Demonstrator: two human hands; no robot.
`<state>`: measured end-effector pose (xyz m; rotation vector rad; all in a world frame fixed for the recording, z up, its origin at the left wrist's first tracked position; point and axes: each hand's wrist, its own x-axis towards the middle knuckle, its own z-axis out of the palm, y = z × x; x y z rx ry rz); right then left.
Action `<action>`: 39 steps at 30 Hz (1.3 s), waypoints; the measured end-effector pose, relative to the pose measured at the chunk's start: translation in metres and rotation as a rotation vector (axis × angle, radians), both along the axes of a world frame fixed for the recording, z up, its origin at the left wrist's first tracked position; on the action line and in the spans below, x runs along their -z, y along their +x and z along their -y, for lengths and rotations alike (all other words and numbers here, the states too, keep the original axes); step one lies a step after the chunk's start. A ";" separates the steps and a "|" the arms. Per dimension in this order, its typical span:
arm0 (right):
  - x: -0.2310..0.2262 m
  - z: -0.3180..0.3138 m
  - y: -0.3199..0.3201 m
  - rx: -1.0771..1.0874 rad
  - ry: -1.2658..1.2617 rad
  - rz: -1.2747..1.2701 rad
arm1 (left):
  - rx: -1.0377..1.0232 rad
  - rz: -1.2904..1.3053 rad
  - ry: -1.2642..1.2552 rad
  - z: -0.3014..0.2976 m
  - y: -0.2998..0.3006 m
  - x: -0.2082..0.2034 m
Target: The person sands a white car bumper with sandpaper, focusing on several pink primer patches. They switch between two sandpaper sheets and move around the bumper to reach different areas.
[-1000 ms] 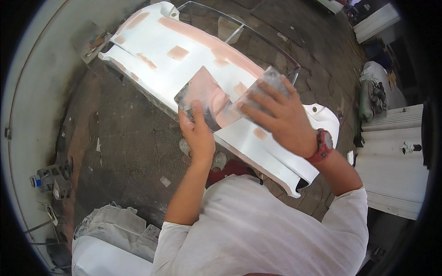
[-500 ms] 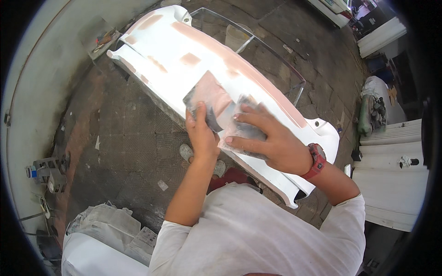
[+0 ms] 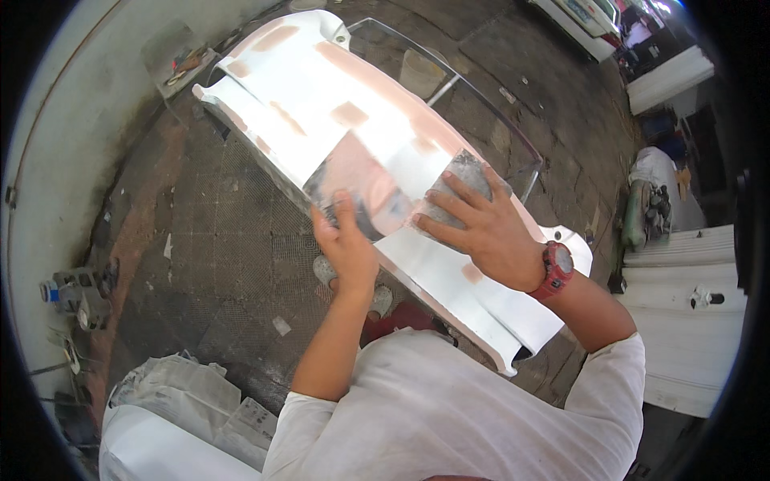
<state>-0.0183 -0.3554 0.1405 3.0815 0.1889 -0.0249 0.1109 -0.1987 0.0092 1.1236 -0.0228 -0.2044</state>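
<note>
A long white car bumper [image 3: 313,84] with pinkish filler patches lies slantwise across a metal frame stand [image 3: 521,136]. Over its middle, my left hand [image 3: 349,244] grips a flat, square grey sheet [image 3: 353,164] smeared with pink paste, thumb on top and the other fingers mostly hidden beneath. My right hand [image 3: 505,240], red watch on its wrist, holds a second grey, mottled flat piece [image 3: 469,170]. Its fingers lie spread over that piece, close to the first sheet's right edge. Whether either piece touches the bumper I cannot tell.
A pale bucket [image 3: 421,74] stands behind the bumper, by the frame. White corrugated panels [image 3: 682,305] and a green cylinder [image 3: 636,212] are at the right. Wrapped items [image 3: 176,393] and a white panel [image 3: 160,449] sit at lower left, near the wall [image 3: 80,120].
My right hand has moved up and right with its grey piece, off the smeared sheet's lower edge. The left hand's sheet now lies flatter and slightly lower left. The whole view has shifted a little.
</note>
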 end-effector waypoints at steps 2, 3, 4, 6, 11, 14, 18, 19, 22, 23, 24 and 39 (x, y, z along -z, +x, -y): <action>-0.005 0.013 0.019 0.006 -0.040 0.009 | -0.026 -0.190 -0.194 -0.008 0.016 0.011; -0.015 0.022 0.040 0.015 -0.018 0.053 | -0.040 -0.283 -0.290 -0.013 0.023 0.018; -0.018 0.034 0.063 0.043 0.044 0.075 | -0.004 -0.333 -0.290 -0.016 0.029 0.022; -0.024 0.056 0.108 0.113 0.168 0.111 | 0.082 -0.441 -0.289 -0.023 0.035 0.033; 0.011 0.105 0.246 0.108 0.222 0.085 | 0.199 -0.476 -0.300 -0.024 0.041 0.054; 0.031 0.120 0.317 0.058 0.108 0.030 | 0.208 -0.517 -0.296 -0.027 0.044 0.047; 0.052 0.131 0.385 0.086 0.071 -0.020 | 0.210 -0.533 -0.281 -0.027 0.044 0.049; 0.053 0.130 0.398 0.091 0.075 -0.055 | 0.207 -0.518 -0.276 -0.027 0.044 0.051; 0.062 0.130 0.430 0.129 0.067 -0.131 | 0.191 -0.475 -0.245 -0.026 0.042 0.054; 0.067 0.132 0.439 0.148 0.062 -0.152 | 0.192 -0.470 -0.243 -0.025 0.042 0.055; 0.071 0.136 0.446 0.140 0.057 -0.147 | 0.194 -0.464 -0.242 -0.025 0.042 0.056; 0.056 0.133 0.366 -0.018 0.097 -0.157 | 0.183 -0.526 -0.235 -0.025 0.041 0.054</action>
